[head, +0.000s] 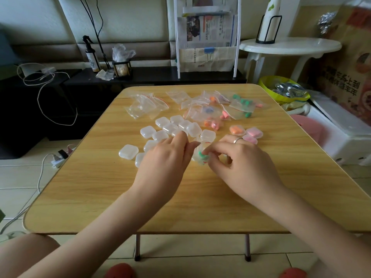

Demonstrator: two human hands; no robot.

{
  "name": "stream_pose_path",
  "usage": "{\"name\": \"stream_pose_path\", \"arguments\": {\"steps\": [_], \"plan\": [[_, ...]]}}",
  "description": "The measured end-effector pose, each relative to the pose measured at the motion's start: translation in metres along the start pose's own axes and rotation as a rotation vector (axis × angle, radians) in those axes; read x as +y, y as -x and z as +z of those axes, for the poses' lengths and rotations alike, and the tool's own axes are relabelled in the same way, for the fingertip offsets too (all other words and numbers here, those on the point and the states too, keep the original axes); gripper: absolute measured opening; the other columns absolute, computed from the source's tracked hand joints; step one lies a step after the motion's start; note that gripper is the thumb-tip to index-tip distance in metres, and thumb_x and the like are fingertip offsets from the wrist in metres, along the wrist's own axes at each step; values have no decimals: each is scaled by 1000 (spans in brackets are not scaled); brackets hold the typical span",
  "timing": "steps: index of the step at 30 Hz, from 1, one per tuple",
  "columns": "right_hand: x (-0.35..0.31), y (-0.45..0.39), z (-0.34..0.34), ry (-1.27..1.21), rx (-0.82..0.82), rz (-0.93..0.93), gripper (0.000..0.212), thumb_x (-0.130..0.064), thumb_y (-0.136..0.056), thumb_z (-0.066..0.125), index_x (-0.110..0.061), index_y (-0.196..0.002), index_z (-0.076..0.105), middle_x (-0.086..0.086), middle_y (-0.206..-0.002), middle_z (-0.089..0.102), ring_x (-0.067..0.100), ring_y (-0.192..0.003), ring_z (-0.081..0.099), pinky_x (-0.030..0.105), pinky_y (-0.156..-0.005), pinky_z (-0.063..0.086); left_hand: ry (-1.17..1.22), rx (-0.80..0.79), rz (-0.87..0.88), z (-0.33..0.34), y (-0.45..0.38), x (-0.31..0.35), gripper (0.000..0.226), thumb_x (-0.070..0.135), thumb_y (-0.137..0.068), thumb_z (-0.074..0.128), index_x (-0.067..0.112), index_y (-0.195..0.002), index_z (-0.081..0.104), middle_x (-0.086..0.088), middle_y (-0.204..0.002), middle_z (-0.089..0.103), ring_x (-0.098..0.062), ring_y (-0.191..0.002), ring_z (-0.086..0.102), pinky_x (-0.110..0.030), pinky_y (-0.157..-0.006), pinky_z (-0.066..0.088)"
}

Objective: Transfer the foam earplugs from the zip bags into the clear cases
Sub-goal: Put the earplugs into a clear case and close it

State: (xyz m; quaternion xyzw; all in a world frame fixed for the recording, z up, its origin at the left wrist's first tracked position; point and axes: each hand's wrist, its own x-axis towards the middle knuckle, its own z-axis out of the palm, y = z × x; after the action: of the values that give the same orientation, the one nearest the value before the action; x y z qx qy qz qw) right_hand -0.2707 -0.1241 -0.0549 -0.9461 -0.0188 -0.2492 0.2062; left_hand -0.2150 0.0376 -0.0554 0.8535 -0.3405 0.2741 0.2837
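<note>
At mid-desk (100, 187), the right hand (243, 163) pinches a small zip bag (198, 157) holding green earplugs (201, 155). The left hand (166, 155) has relaxed fingers touching the bag's other side. Empty clear cases (170, 127) cluster just beyond; filled bags (220, 107) lie toward the far right corner.

Soft, even daylight fills the room, bright enough to show the wood grain of the counter (100, 187), with only faint shadows under the hands and no hard glare on its top. The wide-angle lens bends things toward the frame edges (the counter's near edge bows and its near corners splay outward). Focus is fair at the counter's centre, while the far background looks slightly soft and washed out.
</note>
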Motion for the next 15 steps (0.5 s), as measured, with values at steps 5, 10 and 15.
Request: {"name": "stream_pose_path", "arguments": {"steps": [5,10,15], "plan": [[1,0,3,-229,-101,45,26,-16,-87,52,-32,-96,71,-11,-93,63,8,-76,55,40,-69,50,68,-17,95,8,7,13,31,29,-95,40,9,-71,45,-2,-58,46,-22,-49,38,-29,-44,31],[-2,1,5,-445,-183,65,23,-23,-84,46,-34,-69,60,-7,-77,57,15,-76,56,35,-66,47,172,-76,155,9,9,24,29,28,-95,39,9,-75,48,-3,-65,52,-17,-62,42,-30,-54,35],[3,-4,0,-492,-200,47,33,-3,-86,58,-34,-78,68,-11,-83,63,-4,-76,57,9,-66,39,224,-106,17,5,11,20,27,35,-94,38,13,-84,49,7,-70,52,-15,-63,46,-36,-58,39]]}}
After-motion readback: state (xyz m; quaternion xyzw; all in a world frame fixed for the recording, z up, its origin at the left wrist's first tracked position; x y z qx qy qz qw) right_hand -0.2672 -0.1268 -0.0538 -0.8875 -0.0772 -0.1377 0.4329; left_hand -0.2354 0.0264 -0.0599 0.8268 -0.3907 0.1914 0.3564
